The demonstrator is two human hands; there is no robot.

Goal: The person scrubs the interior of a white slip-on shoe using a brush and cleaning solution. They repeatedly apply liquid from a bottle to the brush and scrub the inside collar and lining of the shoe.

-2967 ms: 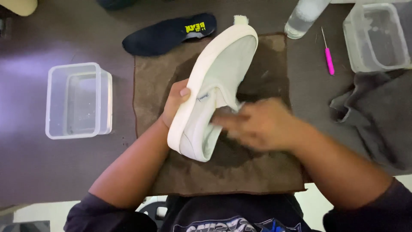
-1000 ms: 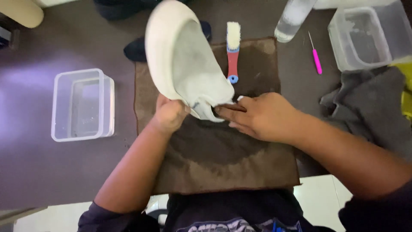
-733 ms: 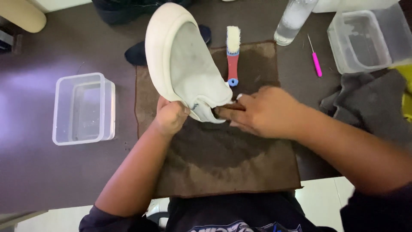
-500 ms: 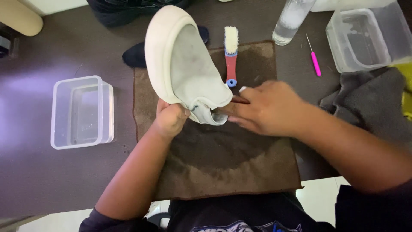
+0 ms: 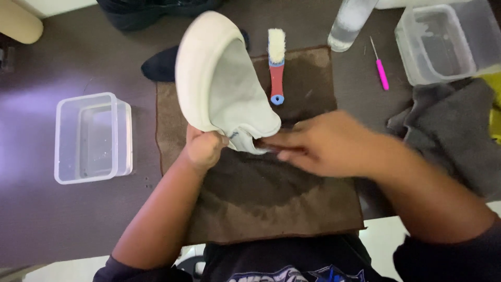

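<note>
The left hand (image 5: 204,148) is curled into a fist around the heel end of a white shoe (image 5: 222,83), fingers wrapped tight on the edge, forearm running up from the near left. The shoe is held off the bench (image 5: 62,219) above the far left part of a brown towel (image 5: 271,203), toe pointing away and sole rim turned to the left, its pale upper facing right. The right hand (image 5: 323,143) comes in from the right, palm down, forearm slanting across the near right corner of the towel; its fingers (image 5: 282,142) are stretched out flat and close together, tips at the shoe's opening just beside the left hand. The hand is blurred, so whether those fingers pinch anything cannot be told. A brush (image 5: 276,65) with a red and blue handle lies on the towel's far edge, just right of the shoe, bristles away. Left of the towel stands a clear tub (image 5: 91,138), well apart from the hands. At the far right are a clear bottle (image 5: 350,23), a pink pick (image 5: 381,70) and a second clear tub (image 5: 443,42), with a grey cloth (image 5: 449,130) nearer. A dark insole (image 5: 159,65) shows partly behind the shoe.
</note>
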